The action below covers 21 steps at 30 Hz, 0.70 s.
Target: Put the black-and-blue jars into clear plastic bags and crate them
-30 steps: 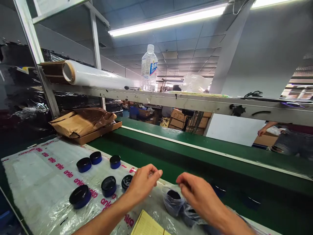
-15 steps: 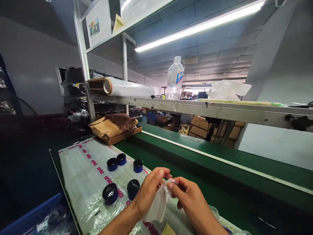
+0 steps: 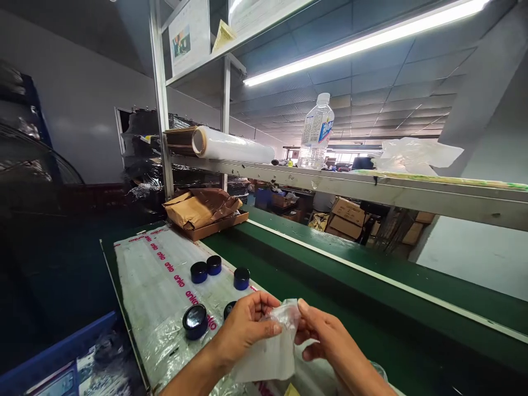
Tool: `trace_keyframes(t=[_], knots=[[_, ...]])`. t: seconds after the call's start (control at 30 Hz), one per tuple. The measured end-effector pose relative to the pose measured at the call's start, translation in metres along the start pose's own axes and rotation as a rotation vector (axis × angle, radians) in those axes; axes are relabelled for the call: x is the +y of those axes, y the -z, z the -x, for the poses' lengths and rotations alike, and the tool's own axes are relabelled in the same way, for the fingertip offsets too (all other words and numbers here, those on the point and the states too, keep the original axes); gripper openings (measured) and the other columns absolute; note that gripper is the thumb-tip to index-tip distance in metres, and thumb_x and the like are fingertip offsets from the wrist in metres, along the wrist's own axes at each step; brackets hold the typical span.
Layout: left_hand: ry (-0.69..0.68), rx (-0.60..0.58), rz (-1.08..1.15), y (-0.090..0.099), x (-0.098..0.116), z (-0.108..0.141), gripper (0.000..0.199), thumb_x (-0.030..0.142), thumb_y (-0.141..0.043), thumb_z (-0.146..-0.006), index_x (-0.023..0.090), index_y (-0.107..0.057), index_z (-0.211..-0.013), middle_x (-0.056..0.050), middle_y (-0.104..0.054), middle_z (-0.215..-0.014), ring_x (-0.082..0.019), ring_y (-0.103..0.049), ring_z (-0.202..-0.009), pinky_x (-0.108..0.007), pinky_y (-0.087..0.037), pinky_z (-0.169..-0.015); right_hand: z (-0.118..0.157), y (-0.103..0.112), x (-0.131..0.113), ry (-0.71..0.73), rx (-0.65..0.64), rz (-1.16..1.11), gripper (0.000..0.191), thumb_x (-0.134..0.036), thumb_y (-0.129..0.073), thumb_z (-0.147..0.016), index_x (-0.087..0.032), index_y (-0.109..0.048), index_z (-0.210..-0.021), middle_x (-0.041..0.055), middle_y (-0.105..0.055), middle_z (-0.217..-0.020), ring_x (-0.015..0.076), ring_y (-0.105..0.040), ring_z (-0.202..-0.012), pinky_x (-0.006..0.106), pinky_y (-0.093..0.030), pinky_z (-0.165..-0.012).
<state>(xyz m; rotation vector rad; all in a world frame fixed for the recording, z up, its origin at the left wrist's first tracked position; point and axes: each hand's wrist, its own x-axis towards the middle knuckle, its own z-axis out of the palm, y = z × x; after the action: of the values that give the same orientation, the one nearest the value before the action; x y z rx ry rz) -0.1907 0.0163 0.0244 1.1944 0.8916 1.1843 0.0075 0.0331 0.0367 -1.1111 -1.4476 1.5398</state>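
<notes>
Between my two hands hangs a small translucent plastic bag, held near its upper edge. My left hand pinches the bag's left side with thumb and fingers. At the bag's upper right corner, my right hand grips it between thumb and fingertips. Just left of my hands stands a round dark-blue jar with a black top. Another jar is partly hidden behind my left hand. Farther back on the plastic-covered surface are a pair of close-set jars and a single jar.
A green conveyor belt runs along the right. At the far end sits a cardboard tray with brown paper. A shelf above bears a film roll and a plastic bottle. A blue crate is at lower left.
The bunched bag has been spread wider and flatter between my hands, with my left thumb now across its front. The view has swung slightly left.
</notes>
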Motion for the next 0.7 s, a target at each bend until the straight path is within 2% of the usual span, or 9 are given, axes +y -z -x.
trace_keyframes(t=[0.13,0.27,0.4,0.5,0.6,0.7], knots=[[0.012,-0.009,0.063,0.006,-0.002,0.0,0.052,0.031,-0.094,-0.06,0.018,-0.068,-0.103,-0.003,-0.07,-0.091,-0.017,-0.062,-0.081,-0.028,-0.044,-0.076,0.0,0.002,0.003,-0.015,-0.051,-0.093,0.05,-0.062,-0.087,-0.064,-0.016,-0.072,-0.077,-0.0017,-0.058,-0.063,0.0103,-0.045,-0.058,0.022,-0.034,-0.053],[0.019,-0.028,0.097,0.009,-0.003,0.002,0.043,0.033,-0.094,-0.061,0.017,-0.069,-0.093,-0.003,-0.07,-0.084,-0.014,-0.06,-0.074,-0.026,-0.043,-0.071,0.004,0.002,0.003,-0.066,-0.043,-0.216,0.049,-0.059,-0.09,-0.061,-0.018,-0.065,-0.073,-0.0031,-0.056,-0.064,0.0098,-0.043,-0.057,0.021,-0.032,-0.053],[0.018,-0.011,0.116,0.012,-0.003,0.006,0.034,0.033,-0.092,-0.066,0.015,-0.068,-0.083,0.0,-0.068,-0.077,-0.012,-0.057,-0.07,-0.023,-0.04,-0.067,0.007,-0.002,0.002,-0.117,-0.059,-0.298,0.049,-0.059,-0.089,-0.062,-0.017,-0.065,-0.07,-0.0023,-0.054,-0.064,0.01,-0.042,-0.058,0.02,-0.032,-0.049],[-0.001,0.023,0.151,0.014,-0.001,0.01,0.027,0.027,-0.086,-0.068,0.017,-0.064,-0.081,-0.001,-0.07,-0.086,-0.013,-0.06,-0.076,-0.024,-0.042,-0.071,0.005,-0.003,0.002,-0.127,-0.052,-0.356,0.045,-0.055,-0.09,-0.064,-0.017,-0.065,-0.069,-0.0021,-0.054,-0.065,0.0101,-0.043,-0.06,0.018,-0.033,-0.047],[-0.013,0.103,0.212,0.015,0.001,0.014,0.02,0.022,-0.072,-0.068,0.02,-0.054,-0.076,-0.005,-0.074,-0.097,-0.019,-0.066,-0.09,-0.028,-0.046,-0.079,0.002,-0.003,0.005,-0.142,-0.007,-0.413,0.039,-0.048,-0.09,-0.066,-0.017,-0.068,-0.072,-0.0025,-0.056,-0.069,0.0091,-0.046,-0.061,0.016,-0.034,-0.046],[-0.041,0.286,0.249,0.02,0.0,0.017,0.017,0.023,-0.062,-0.069,0.024,-0.046,-0.076,0.001,-0.07,-0.078,-0.02,-0.068,-0.088,-0.029,-0.048,-0.08,-0.004,-0.001,0.009,-0.146,0.059,-0.459,0.036,-0.046,-0.09,-0.068,-0.018,-0.072,-0.079,-0.0029,-0.059,-0.073,0.0082,-0.05,-0.062,0.015,-0.039,-0.048]])
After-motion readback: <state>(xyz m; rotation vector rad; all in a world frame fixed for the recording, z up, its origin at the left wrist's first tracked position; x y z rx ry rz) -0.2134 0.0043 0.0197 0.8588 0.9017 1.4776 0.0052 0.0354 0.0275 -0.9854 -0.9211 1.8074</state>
